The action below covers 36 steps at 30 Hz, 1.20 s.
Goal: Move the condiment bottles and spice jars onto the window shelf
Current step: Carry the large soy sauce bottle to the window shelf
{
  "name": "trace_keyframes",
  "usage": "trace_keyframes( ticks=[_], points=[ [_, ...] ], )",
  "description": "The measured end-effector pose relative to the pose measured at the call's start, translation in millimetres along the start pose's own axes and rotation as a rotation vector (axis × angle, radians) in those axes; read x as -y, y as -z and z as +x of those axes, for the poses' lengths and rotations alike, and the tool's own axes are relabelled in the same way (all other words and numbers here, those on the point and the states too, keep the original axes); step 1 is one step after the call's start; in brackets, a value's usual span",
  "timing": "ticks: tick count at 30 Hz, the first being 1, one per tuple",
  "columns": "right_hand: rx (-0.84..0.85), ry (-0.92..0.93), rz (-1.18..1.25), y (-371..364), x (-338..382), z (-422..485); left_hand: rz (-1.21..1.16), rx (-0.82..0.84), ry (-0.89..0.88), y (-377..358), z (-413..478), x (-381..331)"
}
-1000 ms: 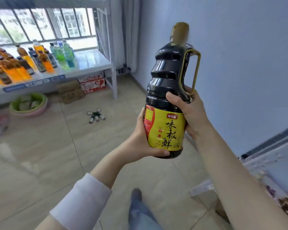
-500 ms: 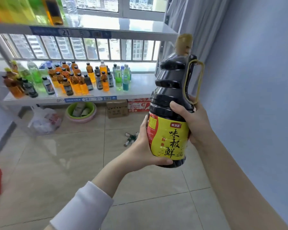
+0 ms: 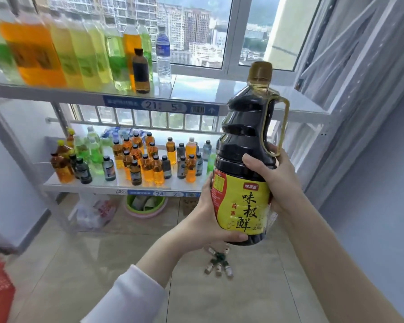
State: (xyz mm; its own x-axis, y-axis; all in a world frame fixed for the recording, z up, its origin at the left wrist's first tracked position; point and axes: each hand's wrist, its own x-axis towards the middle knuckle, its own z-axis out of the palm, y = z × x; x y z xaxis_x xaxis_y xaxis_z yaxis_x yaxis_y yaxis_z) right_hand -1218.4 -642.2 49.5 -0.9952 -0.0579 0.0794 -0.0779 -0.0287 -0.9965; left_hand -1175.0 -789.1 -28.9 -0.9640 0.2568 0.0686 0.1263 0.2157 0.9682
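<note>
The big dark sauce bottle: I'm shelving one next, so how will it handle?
Probably heavy: the sauce bottle looks full nearly to the neck, and the left hand and right hand both grip it. Its glossy ribbed body may be slippery, though the loop handle should help. Being tall, it could tip if nudged.

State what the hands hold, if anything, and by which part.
The dark sauce bottle: left hand cups its base, right hand grips its middle.
</note>
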Motion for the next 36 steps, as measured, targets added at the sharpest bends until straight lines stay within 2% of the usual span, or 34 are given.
trace_keyframes(
  ticks=[7,12,18,26,36],
  points=[
    [0.028,-0.036,0.000,-46.5,-10.2,123.0,0.007,-0.029,0.025,74.2,95.9,23.9],
    [0.080,0.008,-0.012,-61.3,-18.6,216.0,0.037,-0.094,0.038,112.5,174.6,41.1],
    [0.129,0.048,0.000,-82.6,-3.1,313.3,0.069,-0.128,0.048,164.3,254.6,25.7],
    [0.146,0.140,0.013,-129.1,24.5,414.9,0.150,-0.202,-0.027,245.3,342.3,17.7],
    [0.118,0.217,0.017,-169.1,21.3,488.8,0.167,-0.141,-0.067,313.9,410.5,33.5]
  ],
)
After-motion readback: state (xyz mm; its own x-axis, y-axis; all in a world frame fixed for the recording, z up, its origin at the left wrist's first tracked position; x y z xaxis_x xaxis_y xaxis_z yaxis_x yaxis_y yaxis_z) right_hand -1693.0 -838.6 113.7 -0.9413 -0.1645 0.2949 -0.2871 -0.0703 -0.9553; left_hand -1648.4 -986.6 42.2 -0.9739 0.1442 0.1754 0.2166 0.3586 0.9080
